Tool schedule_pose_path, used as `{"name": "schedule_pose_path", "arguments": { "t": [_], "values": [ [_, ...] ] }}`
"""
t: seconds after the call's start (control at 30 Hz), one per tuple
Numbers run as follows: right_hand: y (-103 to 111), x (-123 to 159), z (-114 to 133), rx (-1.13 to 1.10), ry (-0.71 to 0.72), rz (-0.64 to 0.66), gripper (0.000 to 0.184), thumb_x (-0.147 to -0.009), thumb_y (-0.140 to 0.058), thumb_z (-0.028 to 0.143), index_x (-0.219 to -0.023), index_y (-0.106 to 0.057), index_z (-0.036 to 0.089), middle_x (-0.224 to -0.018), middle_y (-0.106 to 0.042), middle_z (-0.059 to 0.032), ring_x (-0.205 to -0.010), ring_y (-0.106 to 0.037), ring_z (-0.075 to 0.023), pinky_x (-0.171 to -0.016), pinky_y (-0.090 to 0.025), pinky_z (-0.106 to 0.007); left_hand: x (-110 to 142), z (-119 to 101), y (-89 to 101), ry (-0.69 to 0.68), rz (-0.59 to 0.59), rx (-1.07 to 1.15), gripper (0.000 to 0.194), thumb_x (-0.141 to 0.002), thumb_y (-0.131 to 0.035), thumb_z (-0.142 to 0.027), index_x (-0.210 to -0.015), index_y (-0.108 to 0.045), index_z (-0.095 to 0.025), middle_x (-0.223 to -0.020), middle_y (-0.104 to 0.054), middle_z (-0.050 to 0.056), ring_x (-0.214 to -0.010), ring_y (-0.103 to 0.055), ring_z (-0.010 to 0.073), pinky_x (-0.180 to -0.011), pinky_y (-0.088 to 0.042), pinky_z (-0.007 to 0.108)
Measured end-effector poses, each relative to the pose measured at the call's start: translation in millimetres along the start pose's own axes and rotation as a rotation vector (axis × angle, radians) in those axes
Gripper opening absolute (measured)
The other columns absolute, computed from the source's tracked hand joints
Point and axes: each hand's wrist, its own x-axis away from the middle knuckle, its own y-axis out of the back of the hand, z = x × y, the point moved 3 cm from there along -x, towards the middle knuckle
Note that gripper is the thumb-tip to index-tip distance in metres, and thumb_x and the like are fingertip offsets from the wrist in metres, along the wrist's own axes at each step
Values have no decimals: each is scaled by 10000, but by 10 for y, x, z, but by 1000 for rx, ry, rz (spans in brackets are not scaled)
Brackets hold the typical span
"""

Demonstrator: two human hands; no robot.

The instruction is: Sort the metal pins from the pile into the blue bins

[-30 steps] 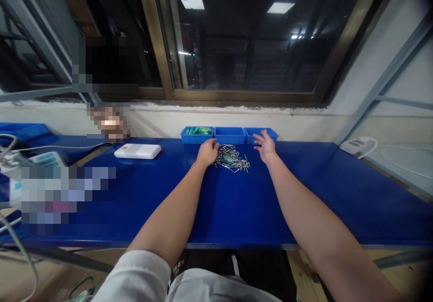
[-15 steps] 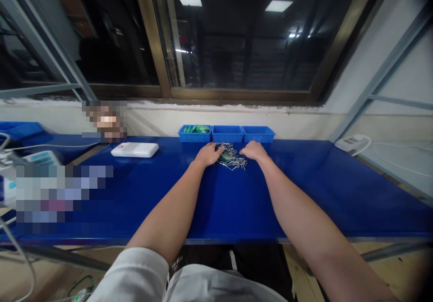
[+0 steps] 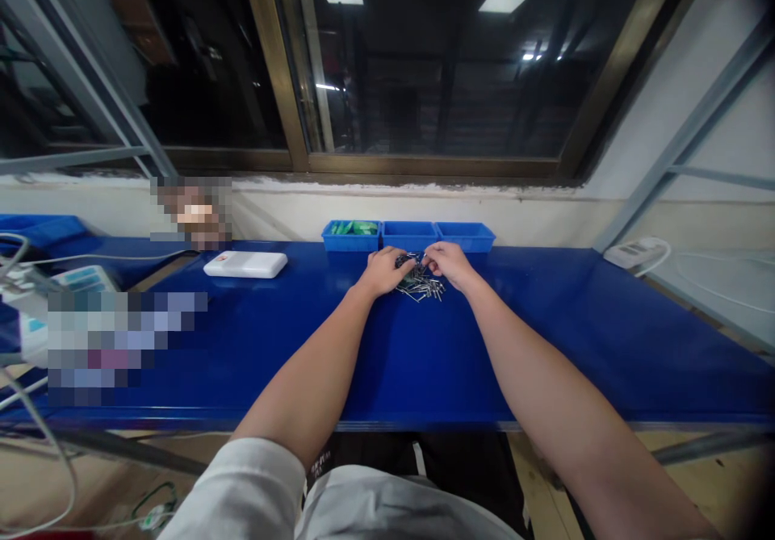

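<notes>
A loose pile of small metal pins with green bits [image 3: 419, 283] lies on the blue table [image 3: 424, 354], just in front of three blue bins. My left hand [image 3: 383, 270] rests on the pile's left side, fingers curled in over the pins. My right hand [image 3: 448, 264] sits on the pile's right side, its fingers also bent down into the pins. The fingertips of both hands nearly meet above the pile. What each hand grips is too small to make out.
Three small blue bins stand in a row at the back edge: the left bin [image 3: 351, 236] holds green parts, the middle bin [image 3: 410, 236] and right bin [image 3: 465, 236] show none. A white flat device [image 3: 245, 264] lies left; a white power strip [image 3: 633, 253] sits right.
My right hand dropped from open in the air by the right bin onto the pile. Both hands then closed in from either side, bunching the pins together.
</notes>
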Motion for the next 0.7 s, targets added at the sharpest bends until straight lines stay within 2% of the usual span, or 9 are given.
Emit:
{"name": "schedule_pose_path", "arguments": {
  "t": [0.1, 0.2, 0.37, 0.53, 0.7],
  "values": [
    [-50, 30, 37, -199, -57, 48, 91, -664, -565, 222, -729, -553, 160, -602, -634, -38, -447, -485, -82, -375, -297, -175, 4, -107, 5, -82, 48, -5, 329, -878, -402, -419, -930, -656, -217, -941, -651, 37, -936, -575, 179, -858, -390, 304],
    [-50, 48, 55, -259, -94, 79, 98, -651, -580, 214, -727, -561, 155, -602, -642, -48, -447, -493, -82, -372, -298, -173, -4, -151, 4, -105, 50, -30, 289, -887, -389, -322, -867, -655, -210, -878, -655, 34, -871, -584, 167, -827, -383, 298],
    [9, 30, 23, -153, -76, 45, 128, -620, -627, 225, -723, -597, 154, -622, -652, -41, -424, -468, -66, -361, -265, -167, -18, -110, -4, -33, 0, -28, 211, -860, -433, -275, -861, -630, -198, -908, -657, 40, -898, -580, 182, -862, -350, 332],
    [35, 17, 14, -106, 15, 41, 204, -561, -679, 232, -746, -636, 157, -626, -644, -22, -466, -487, -78, -395, -307, -182, -24, -51, -3, 28, -51, -22, 157, -843, -468, -259, -851, -612, -197, -924, -659, 39, -904, -581, 191, -886, -321, 362],
    [35, 22, 15, -96, 33, 60, 221, -551, -689, 271, -736, -655, 154, -635, -640, -25, -494, -497, -87, -420, -328, -197, -22, -37, 10, 46, -77, -15, 125, -828, -499, -266, -846, -605, -202, -925, -660, 34, -908, -581, 195, -892, -309, 373]
  ]
}}
